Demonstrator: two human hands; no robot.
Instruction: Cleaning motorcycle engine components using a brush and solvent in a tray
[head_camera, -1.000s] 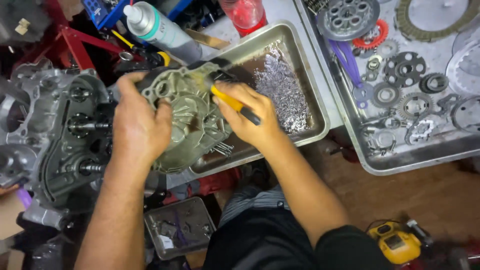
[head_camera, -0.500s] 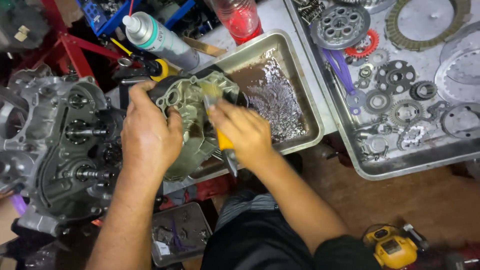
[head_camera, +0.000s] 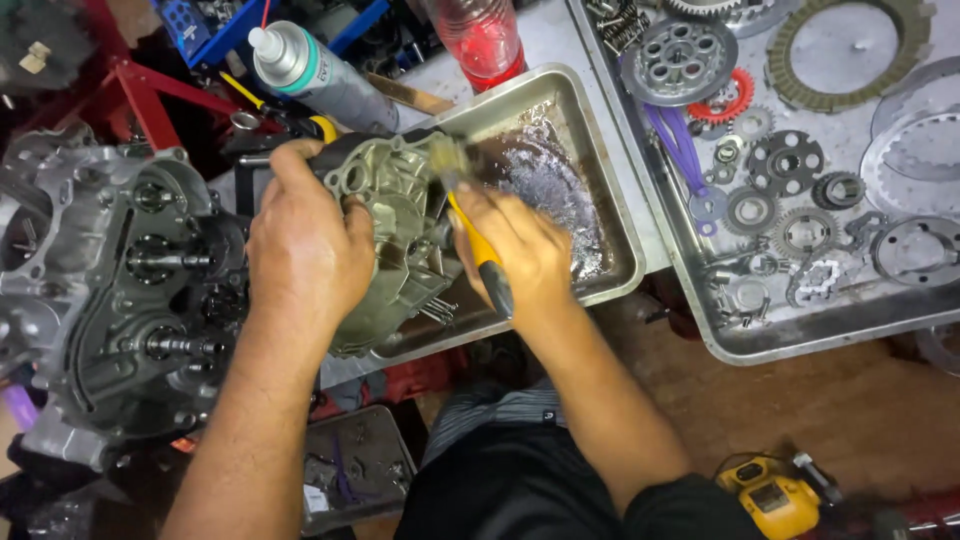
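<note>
My left hand (head_camera: 305, 250) grips a grey metal engine cover (head_camera: 395, 215) by its left side and holds it tilted over a steel tray (head_camera: 600, 160). My right hand (head_camera: 520, 250) is closed on a brush with a yellow and grey handle (head_camera: 480, 255). The brush's bristles touch the upper part of the cover. Liquid with foam lies in the tray to the right of the cover.
An open engine case (head_camera: 110, 290) stands at the left. A spray can (head_camera: 320, 75) and a red bottle (head_camera: 480, 35) sit behind the tray. A second tray (head_camera: 800, 340) at the right holds several gears, discs and rings. A yellow power tool (head_camera: 770, 495) lies on the floor.
My right hand has turned the brush from lying across the cover to pointing up it, with the bristles moved to the cover's top. The left hand keeps its grip.
</note>
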